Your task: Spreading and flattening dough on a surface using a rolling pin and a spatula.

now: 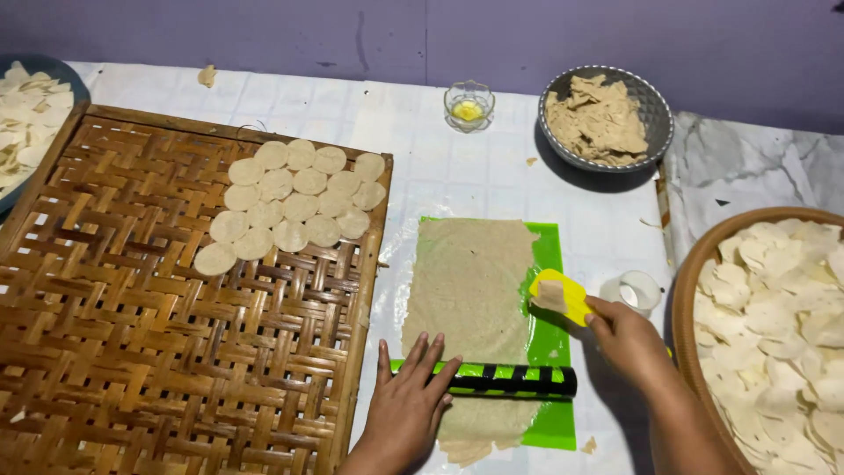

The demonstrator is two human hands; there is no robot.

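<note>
A thin sheet of beige dough (470, 281) lies rolled out on a green mat (552, 339). Across its near end rests a black and green striped rolling pin (519, 380). My left hand (406, 409) lies flat on the pin's left part, fingers spread. My right hand (629, 339) grips a yellow scraper (563, 295) at the dough's right edge; a smear of dough sits on the blade.
A woven bamboo tray (132, 352) at left carries several round dough discs (294, 207). At the far side stand a grey bowl of dough scraps (607, 119) and a small glass dish (469, 105). A round basket of discs (778, 325) fills the right; a white cup (635, 292) stands beside it.
</note>
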